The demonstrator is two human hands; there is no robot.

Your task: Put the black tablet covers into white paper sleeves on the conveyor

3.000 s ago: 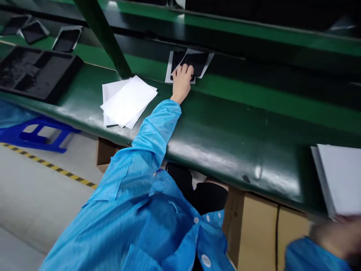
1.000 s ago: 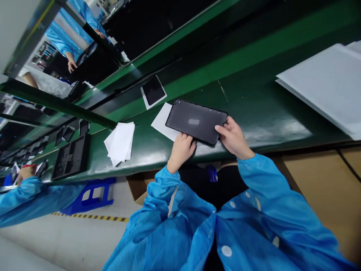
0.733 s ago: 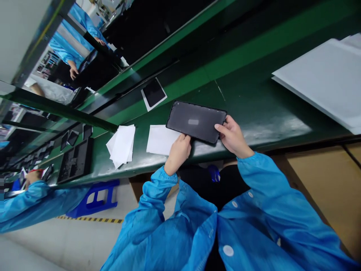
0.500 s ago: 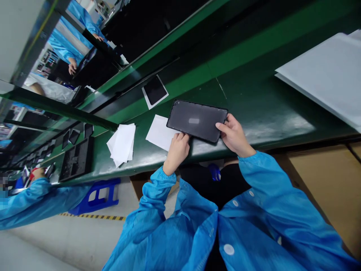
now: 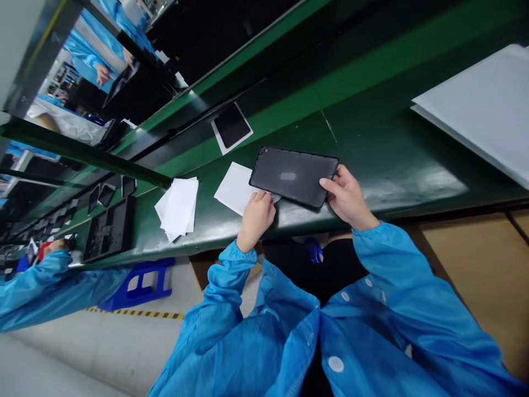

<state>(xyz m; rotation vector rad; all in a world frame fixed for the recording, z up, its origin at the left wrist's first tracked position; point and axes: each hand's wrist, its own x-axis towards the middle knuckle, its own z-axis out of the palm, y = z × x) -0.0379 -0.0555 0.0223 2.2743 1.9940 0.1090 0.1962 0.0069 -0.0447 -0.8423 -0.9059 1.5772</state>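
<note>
A dark tablet back cover [image 5: 294,176] with a camera cutout in its top left corner and a small lighter rectangle near its middle is held over the green bench. My right hand [image 5: 346,194] grips its right end, thumb on the face and fingers behind. At the lower left edge, my left hand [image 5: 258,216] is closed with its fingertips curled against the cover; their tips are partly hidden. Partly under the cover's left end lies a white sheet [image 5: 233,187]. Behind it, a black-screened tablet [image 5: 230,125] rests on another white sheet.
Stacked white papers [image 5: 180,207] lie left on the green bench [image 5: 363,165], near a black compartment tray [image 5: 108,230]. Large white sheets [image 5: 483,105] cover the right side. A green rail [image 5: 86,151] crosses at left. A co-worker's sleeve [image 5: 37,286] and blue stool [image 5: 142,284] are beyond.
The view has shifted slightly, and the cover sits a little further right in the picture. Both hands keep nearly the same hold. Across the bench, another person's hands have moved.
</note>
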